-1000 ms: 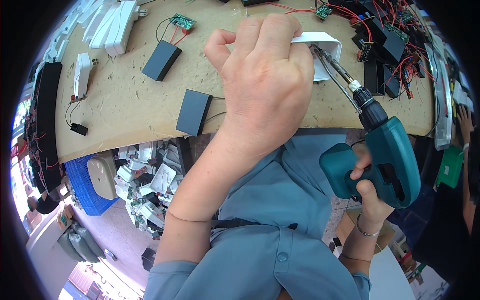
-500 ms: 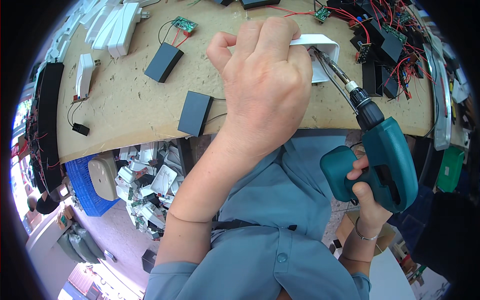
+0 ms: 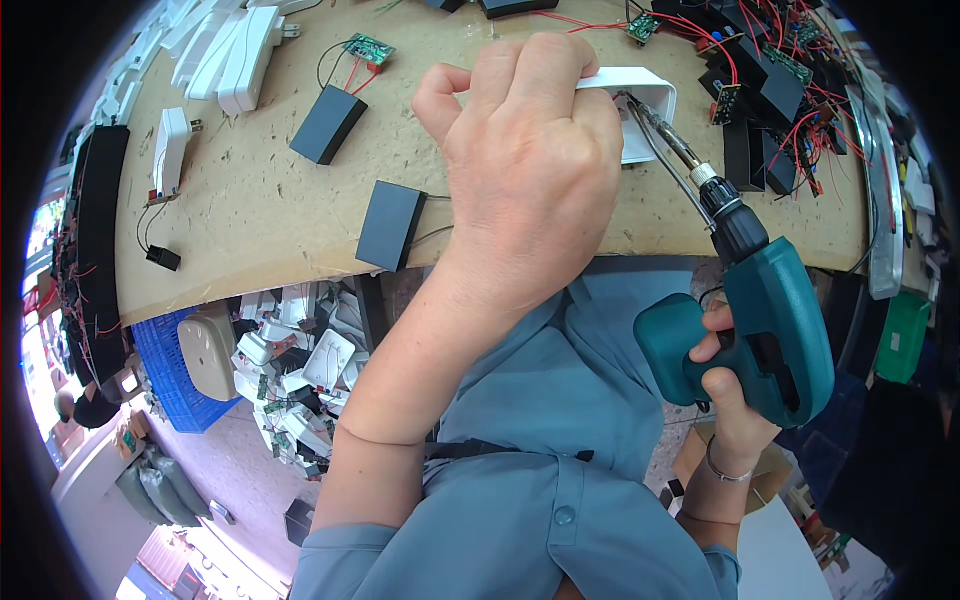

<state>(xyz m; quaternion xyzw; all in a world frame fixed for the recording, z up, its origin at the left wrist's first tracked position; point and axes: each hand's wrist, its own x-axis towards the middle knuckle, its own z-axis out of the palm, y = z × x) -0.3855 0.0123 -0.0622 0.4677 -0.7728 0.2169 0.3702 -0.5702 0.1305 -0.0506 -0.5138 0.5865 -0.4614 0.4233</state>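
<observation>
Though half-hidden, white casing (image 3: 640,105) under left hand (image 3: 530,170).

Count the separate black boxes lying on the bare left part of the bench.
2: one black box near the green circuit board, another at the bench's front edge beside the left hand. More sit in the wire tangle at right, uncountable.

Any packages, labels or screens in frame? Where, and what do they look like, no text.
Cardboard box: brown, open flaps, on the floor below the right hand that holds the teal drill.
Blue plastic crate: ribbed, under the bench's left edge.
Green container: far right, too blurred to tell more.
No screens or readable labels.
</observation>
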